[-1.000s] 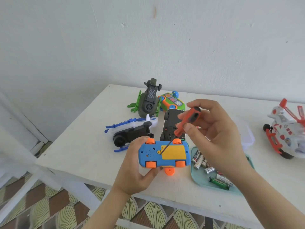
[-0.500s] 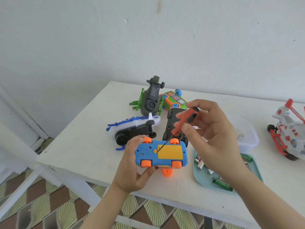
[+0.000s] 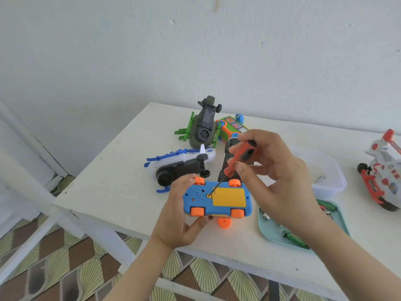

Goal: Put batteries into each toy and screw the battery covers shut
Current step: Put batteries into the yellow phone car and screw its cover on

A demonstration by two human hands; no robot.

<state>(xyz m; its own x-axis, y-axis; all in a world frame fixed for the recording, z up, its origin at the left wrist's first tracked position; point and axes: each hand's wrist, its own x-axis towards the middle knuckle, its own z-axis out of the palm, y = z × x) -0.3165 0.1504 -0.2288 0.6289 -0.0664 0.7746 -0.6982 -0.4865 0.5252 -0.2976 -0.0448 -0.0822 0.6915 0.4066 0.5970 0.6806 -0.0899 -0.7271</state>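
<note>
Hardly anything has been shifted since the earlier frames: the toy car (image 3: 217,202) is still held underside up over the front edge of the table (image 3: 108,192), gripped at its left end by the left hand (image 3: 180,218). The orange screwdriver (image 3: 238,159) is pinched by its handle in the right hand (image 3: 280,170), with the tip set at the left edge of the yellow battery cover (image 3: 230,197). Loose batteries (image 3: 295,236) are seen in the tray (image 3: 263,227) just to the right.

l hand (image 3: 178,216) grips toy car (image 3: 217,201) by its end, r hand (image 3: 280,177) above pinches screwdriver (image 3: 237,160) w/ fingertips.
</note>
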